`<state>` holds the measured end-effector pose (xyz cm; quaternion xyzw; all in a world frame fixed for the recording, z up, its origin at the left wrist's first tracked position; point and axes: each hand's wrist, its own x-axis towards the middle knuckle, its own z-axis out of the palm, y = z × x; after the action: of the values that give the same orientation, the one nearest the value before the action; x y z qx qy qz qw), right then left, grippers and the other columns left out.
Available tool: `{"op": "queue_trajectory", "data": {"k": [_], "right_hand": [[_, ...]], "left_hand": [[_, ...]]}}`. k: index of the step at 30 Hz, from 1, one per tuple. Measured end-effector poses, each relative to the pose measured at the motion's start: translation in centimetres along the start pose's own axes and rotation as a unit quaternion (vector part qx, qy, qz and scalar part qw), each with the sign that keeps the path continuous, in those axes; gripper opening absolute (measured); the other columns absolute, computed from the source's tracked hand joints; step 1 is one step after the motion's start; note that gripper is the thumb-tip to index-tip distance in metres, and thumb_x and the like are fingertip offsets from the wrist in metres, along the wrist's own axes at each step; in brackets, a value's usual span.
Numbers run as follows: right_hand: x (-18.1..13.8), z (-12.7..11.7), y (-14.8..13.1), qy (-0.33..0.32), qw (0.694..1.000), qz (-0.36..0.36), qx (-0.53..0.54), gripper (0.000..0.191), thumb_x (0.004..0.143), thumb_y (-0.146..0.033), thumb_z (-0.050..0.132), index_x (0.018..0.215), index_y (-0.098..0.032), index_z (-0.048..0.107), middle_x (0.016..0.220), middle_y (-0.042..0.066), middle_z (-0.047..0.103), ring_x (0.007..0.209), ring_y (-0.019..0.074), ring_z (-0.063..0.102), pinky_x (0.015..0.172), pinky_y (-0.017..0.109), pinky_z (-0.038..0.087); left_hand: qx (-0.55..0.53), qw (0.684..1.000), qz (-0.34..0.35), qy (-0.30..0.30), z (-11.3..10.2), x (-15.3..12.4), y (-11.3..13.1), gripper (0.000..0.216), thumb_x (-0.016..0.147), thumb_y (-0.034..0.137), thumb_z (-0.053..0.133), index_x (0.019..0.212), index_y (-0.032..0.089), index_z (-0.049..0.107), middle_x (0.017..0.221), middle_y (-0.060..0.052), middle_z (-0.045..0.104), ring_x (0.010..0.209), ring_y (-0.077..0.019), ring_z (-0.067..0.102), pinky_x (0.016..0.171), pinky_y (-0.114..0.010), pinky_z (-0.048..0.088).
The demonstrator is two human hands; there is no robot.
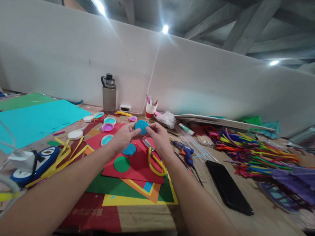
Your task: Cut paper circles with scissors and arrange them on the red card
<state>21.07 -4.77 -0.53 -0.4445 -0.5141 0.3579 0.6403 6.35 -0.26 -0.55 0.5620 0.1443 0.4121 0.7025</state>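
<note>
Blue and flat, a round disc [141, 127] is pinched between both hands, the left hand [124, 135] on its left edge and the right hand [160, 137] on its right edge. It is held up over a red sheet [139, 166] on the worktop [147, 217], where a green circle [122, 164] and yellow scissors [156, 164] lie.

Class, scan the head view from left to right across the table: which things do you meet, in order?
Blue-and-white case → left hand → blue disc → right hand → blue glue gun → black phone → pile of coloured sticks.
</note>
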Motion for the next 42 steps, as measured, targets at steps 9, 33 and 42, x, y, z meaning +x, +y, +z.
{"op": "queue_trajectory", "data": {"k": [9,33,42], "right_hand": [[0.1,0.2,-0.1,0.028,0.992,0.091,0.087,0.027,0.059,-0.035,0.075,0.065,-0.019,0.055,0.057,-0.007,0.057,0.051,0.0081,0.051,0.054,0.022,0.043],[-2.6,-3.7,-2.9,-0.092,0.828,0.045,-0.552,0.028,0.085,-0.039,0.060,0.103,-0.018,0.064,0.096,0.009,0.069,0.085,0.0204,0.062,0.073,0.029,0.043],[-6.4,-2.1,-1.9,-0.192,0.659,0.095,-0.721,0.034,0.092,-0.025,0.048,0.122,-0.012,0.056,0.111,0.022,0.063,0.097,0.0307,0.064,0.079,0.035,0.044]], "left_hand": [[-0.126,0.985,-0.121,0.009,-0.1,-0.1,0.9,0.037,0.097,0.036,0.044,0.103,0.010,0.069,0.091,-0.016,0.076,0.096,-0.0277,0.072,0.090,-0.046,0.054],[0.089,0.981,-0.050,0.165,-1.7,0.2,0.7,0.010,0.086,0.019,0.057,0.089,0.012,0.064,0.085,-0.011,0.073,0.073,-0.0179,0.072,0.059,-0.023,0.052],[0.259,0.949,-0.114,0.141,-2.8,0.4,-1.3,0.008,0.068,0.014,0.069,0.070,0.017,0.062,0.061,-0.003,0.069,0.053,-0.0165,0.065,0.046,-0.021,0.044]]}}
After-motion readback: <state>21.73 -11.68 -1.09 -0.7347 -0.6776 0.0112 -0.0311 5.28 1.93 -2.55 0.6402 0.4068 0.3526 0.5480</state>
